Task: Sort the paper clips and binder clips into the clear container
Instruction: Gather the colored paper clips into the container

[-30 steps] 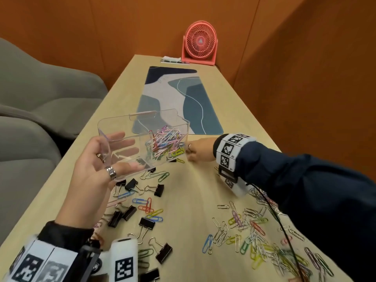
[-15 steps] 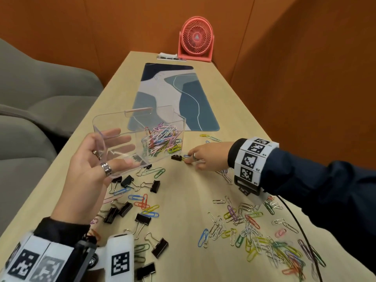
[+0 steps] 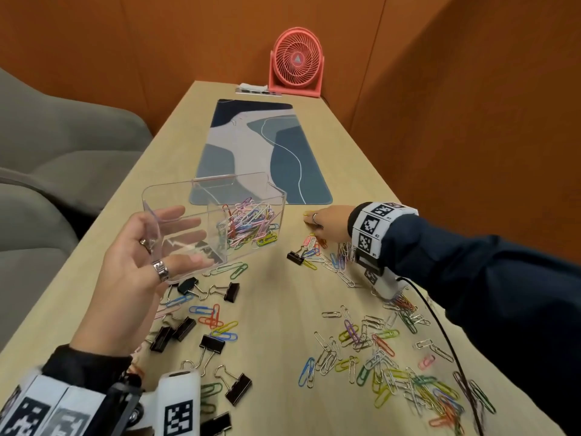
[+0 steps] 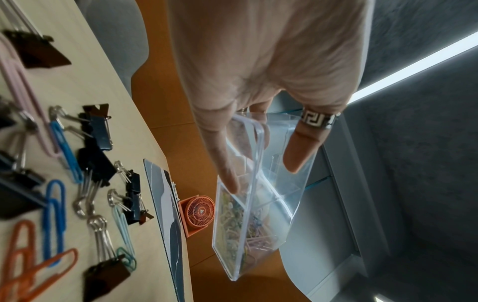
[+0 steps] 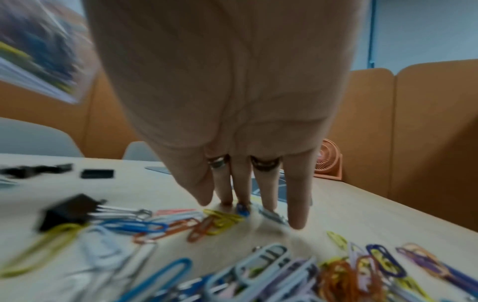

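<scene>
My left hand [image 3: 147,250] grips the clear container [image 3: 176,196] by its left end, thumb [image 4: 300,151] on the front wall and fingers [image 4: 227,173] behind it. The box is held tilted; its right compartment holds a heap of coloured paper clips [image 3: 248,225]. To its right, my right hand [image 3: 314,220] lies flat with straight fingers [image 5: 297,204] touching the table, fingertips on a few clips [image 5: 225,218]. A black binder clip [image 3: 295,258] lies in a small cluster just below that hand. Several binder clips [image 3: 231,292] lie under the box. Loose paper clips [image 3: 377,350] are scattered on the near right.
A blue-grey desk mat [image 3: 264,152] lies beyond the container, with a pink fan [image 3: 297,62] at the table's far end. Grey chairs [image 3: 47,158] stand along the left table edge. An orange wall closes the right side. A black cable [image 3: 440,328] trails from my right wrist.
My right hand has left the container's side and reached further out to the yellow clips, leaving a binder clip and a cluster of clips behind it. The left hand still holds the box.
</scene>
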